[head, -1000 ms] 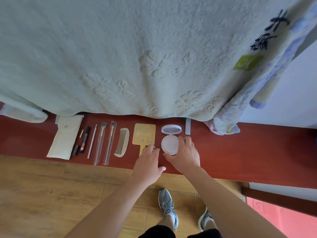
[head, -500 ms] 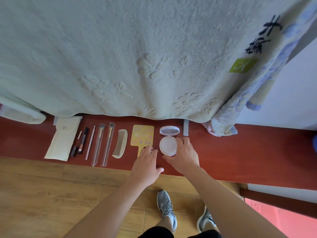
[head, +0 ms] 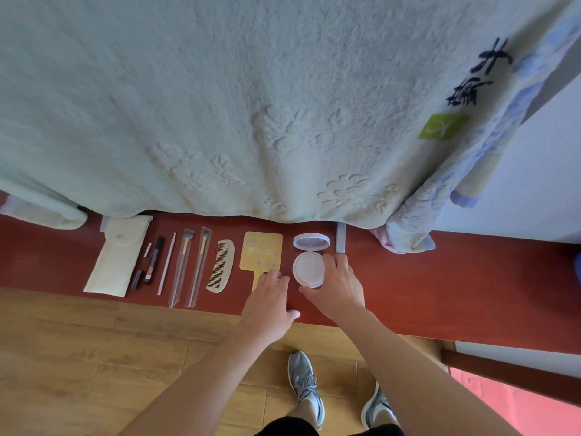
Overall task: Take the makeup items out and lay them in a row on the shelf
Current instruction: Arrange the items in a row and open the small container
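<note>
Gripping the white compact (head: 309, 268) between thumb and curled fingers, your right hand (head: 338, 289) had it on the red shelf (head: 440, 294), lid open, near the right end of the row, just beside the yellow mirror (head: 262, 251). Your left hand (head: 267, 306) lay relaxed, fingertips touching the mirror's handle. The comb (head: 221, 265), two brushes (head: 182, 265) and pouch (head: 116, 256) lay further left.

1. Before you, the shelf (head: 440, 294) is smooth dark red with a faint sheen.
2. The blanket (head: 220, 105) above is thick, nubbly cloth.
3. The pouch (head: 116, 256) is matt white fabric.
4. The compact (head: 309, 269) looks like smooth white plastic.
5. Two brushes (head: 180, 267) lie in clear glossy sleeves.
</note>
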Motion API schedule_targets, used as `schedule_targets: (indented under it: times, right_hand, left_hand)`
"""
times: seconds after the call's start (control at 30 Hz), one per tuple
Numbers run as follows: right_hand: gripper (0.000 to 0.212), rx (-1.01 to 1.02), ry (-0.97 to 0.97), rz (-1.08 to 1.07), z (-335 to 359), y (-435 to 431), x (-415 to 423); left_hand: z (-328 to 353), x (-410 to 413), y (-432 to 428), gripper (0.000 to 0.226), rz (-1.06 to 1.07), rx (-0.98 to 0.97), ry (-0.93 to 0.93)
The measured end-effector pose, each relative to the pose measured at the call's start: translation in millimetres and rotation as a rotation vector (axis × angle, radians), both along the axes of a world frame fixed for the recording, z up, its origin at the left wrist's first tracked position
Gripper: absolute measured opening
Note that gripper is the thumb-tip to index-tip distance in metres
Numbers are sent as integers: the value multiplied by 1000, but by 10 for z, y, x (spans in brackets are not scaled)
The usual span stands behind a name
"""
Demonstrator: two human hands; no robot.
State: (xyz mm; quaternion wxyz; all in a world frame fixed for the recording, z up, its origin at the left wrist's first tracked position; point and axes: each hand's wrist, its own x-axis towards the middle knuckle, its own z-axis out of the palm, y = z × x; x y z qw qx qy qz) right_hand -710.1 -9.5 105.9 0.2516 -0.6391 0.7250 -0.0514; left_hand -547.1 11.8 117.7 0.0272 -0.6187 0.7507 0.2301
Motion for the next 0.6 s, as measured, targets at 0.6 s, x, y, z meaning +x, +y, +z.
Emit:
schedule_targets:
  times: [0.6]
  right_hand:
    - [76,3,3,3,11,-1,2]
  left_hand:
    - [-7,5,7,75,12,4,3]
